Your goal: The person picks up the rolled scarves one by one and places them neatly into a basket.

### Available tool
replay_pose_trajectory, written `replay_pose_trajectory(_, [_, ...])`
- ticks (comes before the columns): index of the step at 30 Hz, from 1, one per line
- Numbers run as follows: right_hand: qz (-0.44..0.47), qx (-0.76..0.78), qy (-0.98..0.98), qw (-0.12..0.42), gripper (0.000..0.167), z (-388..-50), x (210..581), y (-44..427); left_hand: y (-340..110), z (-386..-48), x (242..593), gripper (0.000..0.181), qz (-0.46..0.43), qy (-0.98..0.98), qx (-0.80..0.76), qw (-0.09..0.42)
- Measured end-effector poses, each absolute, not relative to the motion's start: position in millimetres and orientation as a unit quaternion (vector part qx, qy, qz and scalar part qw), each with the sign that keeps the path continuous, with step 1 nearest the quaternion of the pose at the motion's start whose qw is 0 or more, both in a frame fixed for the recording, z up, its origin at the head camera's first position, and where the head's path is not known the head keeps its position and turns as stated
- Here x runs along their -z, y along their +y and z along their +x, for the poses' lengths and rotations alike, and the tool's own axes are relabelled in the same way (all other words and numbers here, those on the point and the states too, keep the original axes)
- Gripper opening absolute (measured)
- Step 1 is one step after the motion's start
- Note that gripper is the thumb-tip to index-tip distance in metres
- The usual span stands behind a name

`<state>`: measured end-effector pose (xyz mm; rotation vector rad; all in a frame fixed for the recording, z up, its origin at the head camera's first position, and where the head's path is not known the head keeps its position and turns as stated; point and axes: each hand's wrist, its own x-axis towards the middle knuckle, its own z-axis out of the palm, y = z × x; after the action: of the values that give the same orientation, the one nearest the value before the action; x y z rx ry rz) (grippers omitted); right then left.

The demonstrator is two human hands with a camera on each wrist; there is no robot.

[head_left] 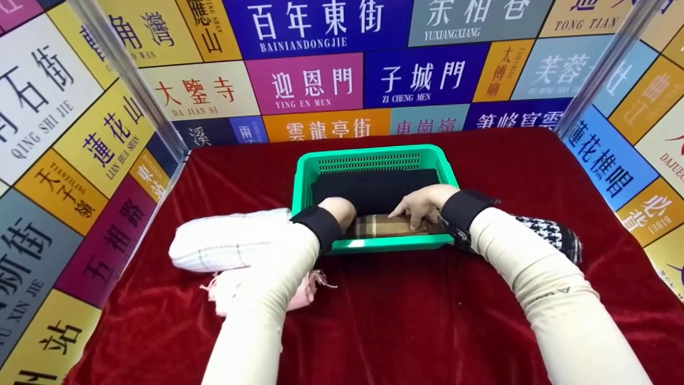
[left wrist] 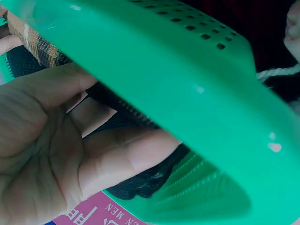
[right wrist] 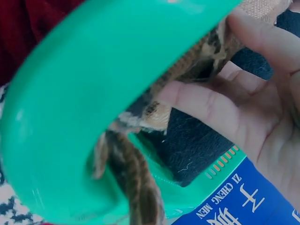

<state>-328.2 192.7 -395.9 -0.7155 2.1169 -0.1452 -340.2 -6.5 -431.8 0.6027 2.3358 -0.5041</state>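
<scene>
A brown plaid cloth [head_left: 382,225] lies along the near side inside a green basket [head_left: 374,245], with a folded black cloth [head_left: 374,187] behind it. My left hand [head_left: 337,211] reaches in at the basket's near left, its fingers hidden in the head view; in the left wrist view the hand [left wrist: 61,136] has fingers at the cloth under the rim [left wrist: 154,61]. At the right end of the plaid cloth my right hand [head_left: 425,205] rests with fingers bent down onto it. The right wrist view shows that hand [right wrist: 243,93] touching the plaid cloth [right wrist: 187,65] beside the rim.
A white checked roll [head_left: 227,240] lies left of the basket, and a pink fringed cloth [head_left: 302,294] sits nearer, partly under my left sleeve. A black and white patterned cloth [head_left: 556,235] is to the right, partly behind my right arm. Dark red fabric [head_left: 401,321] covers the table.
</scene>
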Motion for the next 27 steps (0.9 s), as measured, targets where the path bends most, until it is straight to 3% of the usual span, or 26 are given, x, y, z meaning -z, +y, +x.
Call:
replay_pose_trajectory(4, [-0.286, 0.068, 0.851, 0.435, 0.061, -327.0, 392.0, 196.8, -11.1, -327.1, 413.8, 0.017, 0.232, 0.904, 0.166, 0.319])
replay_pose_trajectory(9, [-0.295, 0.146, 0.855, 0.401, 0.056, -319.2, 379.5, 207.4, -26.4, -330.3, 397.8, 0.057, 0.235, 0.912, 0.019, 0.335])
replay_pose_trajectory(11, [-0.308, 0.205, 0.859, 0.354, 0.053, -310.7, 371.3, 214.2, -30.8, -327.7, 388.3, 0.065, 0.227, 0.917, -0.068, 0.322])
replay_pose_trajectory(13, [-0.324, 0.276, 0.858, 0.289, 0.049, -299.0, 362.2, 223.6, -35.1, -320.2, 376.4, 0.061, 0.228, 0.918, -0.166, 0.278])
replay_pose_trajectory(16, [-0.331, 0.385, 0.848, 0.153, 0.041, -274.5, 349.2, 240.7, -39.7, -290.0, 343.0, 0.047, 0.240, 0.911, -0.272, 0.197])
replay_pose_trajectory(21, [-0.284, 0.530, 0.797, -0.051, 0.032, -232.1, 345.5, 276.0, -61.1, -248.3, 321.5, 0.034, 0.277, 0.845, -0.449, 0.089])
replay_pose_trajectory(24, [-0.242, 0.555, 0.787, -0.120, 0.034, -226.6, 367.2, 306.0, -69.5, -228.9, 324.5, 0.030, 0.306, 0.811, -0.498, 0.039])
replay_pose_trajectory(27, [-0.195, 0.488, 0.840, -0.133, 0.039, -226.4, 399.1, 338.9, -72.5, -211.4, 340.0, 0.028, 0.342, 0.794, -0.501, 0.022])
